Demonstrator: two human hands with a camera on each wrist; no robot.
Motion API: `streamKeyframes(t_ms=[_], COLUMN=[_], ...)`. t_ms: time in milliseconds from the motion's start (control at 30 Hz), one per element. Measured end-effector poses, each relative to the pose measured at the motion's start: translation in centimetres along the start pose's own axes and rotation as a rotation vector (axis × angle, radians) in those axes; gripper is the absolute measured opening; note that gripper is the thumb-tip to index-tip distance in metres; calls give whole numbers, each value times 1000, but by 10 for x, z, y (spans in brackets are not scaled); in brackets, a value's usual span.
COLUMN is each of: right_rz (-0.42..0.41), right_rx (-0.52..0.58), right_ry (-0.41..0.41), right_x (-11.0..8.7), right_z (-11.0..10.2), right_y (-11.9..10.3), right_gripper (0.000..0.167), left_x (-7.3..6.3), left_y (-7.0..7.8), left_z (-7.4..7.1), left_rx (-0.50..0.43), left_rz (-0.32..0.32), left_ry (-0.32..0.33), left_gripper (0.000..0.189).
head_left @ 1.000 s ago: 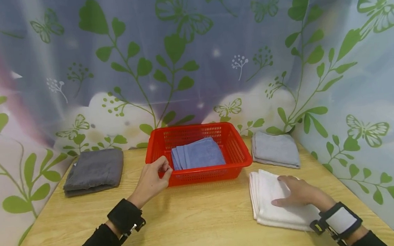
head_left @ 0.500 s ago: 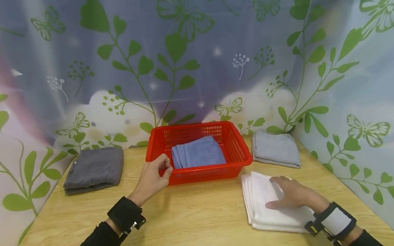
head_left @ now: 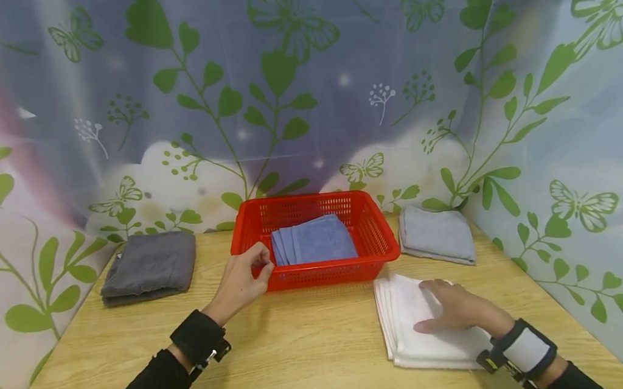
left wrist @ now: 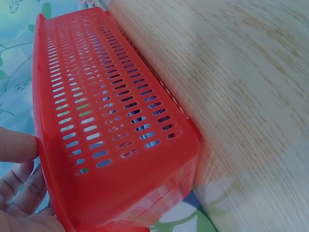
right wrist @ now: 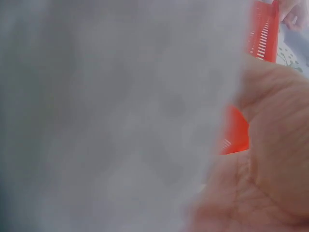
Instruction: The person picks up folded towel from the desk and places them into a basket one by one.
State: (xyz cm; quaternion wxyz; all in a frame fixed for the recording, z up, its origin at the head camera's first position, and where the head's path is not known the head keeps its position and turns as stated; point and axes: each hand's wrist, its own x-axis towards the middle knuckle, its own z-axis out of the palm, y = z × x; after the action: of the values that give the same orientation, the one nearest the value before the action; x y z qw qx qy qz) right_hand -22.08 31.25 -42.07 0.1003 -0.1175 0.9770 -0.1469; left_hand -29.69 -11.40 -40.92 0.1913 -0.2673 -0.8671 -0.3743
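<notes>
Your left hand (head_left: 245,278) pinches the rim of the red basket (head_left: 323,275) at its near left corner; the left wrist view shows your thumb on one side of that rim and your fingers on the other. Hold that corner lightly, since a hard pull could probably tip so thin-walled a basket.

Your right hand (head_left: 460,311) lies on the folded white towel (head_left: 408,312), which sits just in front of the basket's near right corner. Your thumb and fingers stand apart over the cloth, but pale, blurred fabric covers much of the right wrist view, so I cannot tell whether they clamp it or only rest on it. Whether the towel touches the table beneath you is unclear too.

To handle it well, take all the layers together; the leaves on the edge toward the basket's left look likeliest to fan apart. Bear level across the fold rather than on one corner, and mind the basket's front wall.

Inside the basket lies a folded blue towel (head_left: 317,241). A light grey towel (head_left: 438,236) lies just right of the basket, a dark grey one well to its left.
</notes>
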Motion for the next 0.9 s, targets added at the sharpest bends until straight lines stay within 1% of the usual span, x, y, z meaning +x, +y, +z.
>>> streamKeyframes(t_ms=[367,533,767,900], right_rz=[-18,-54,-40,-46], right_rx=[1,1,3,-4], right_ry=[4,7,-13,-11], right_x=[0,0,0,1], right_z=[1,3,3,3], right_y=[-4,-6,-15,-20], right_gripper=[96,94,95,94], left_x=[0,-1,-2,-1], left_y=[-2,-1,-1,0], left_z=[1,2,4,4], left_rx=[-6,1,-2,8], left_rz=[-6,-18,-30,-31], left_ry=[-8,-8,-8,1], left_gripper=[13,9,8,8])
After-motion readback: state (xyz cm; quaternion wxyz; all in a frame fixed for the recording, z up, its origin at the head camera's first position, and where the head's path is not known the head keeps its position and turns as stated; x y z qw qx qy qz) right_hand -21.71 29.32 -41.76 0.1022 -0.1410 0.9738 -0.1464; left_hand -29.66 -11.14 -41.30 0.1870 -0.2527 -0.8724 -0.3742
